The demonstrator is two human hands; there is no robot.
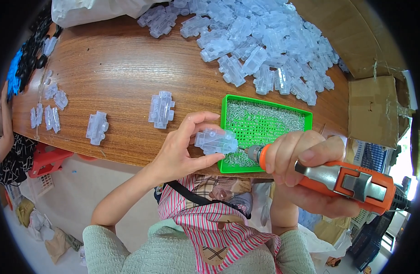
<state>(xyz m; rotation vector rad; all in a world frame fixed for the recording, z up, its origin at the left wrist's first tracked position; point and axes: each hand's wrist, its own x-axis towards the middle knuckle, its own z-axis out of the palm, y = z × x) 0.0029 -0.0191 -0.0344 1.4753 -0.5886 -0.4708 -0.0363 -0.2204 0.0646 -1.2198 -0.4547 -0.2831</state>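
Observation:
Between the fingers and thumb of my left hand (175, 150) is a clear plastic housing (214, 141), held level at the near left edge of a green tray (267, 98). My right hand (306, 157) wraps round an orange electric screwdriver (331, 178) with a metal lever on its side. Its bit points left and meets or nearly meets the right end of the housing; whether a screw sits there is too small to tell. Many small silver screws (253, 114) lie in the tray. Left of it, two more clear housings, one nearer (161, 109) and one farther (97, 128), rest on the table.
A large heap of clear plastic parts (265, 45) covers the table's far right. Cardboard boxes (372, 107) stand at the right edge. Small clear pieces (52, 116) and black parts (32, 64) lie at the left, where another person's arm (6, 123) shows. A white bag (100, 11) sits far back.

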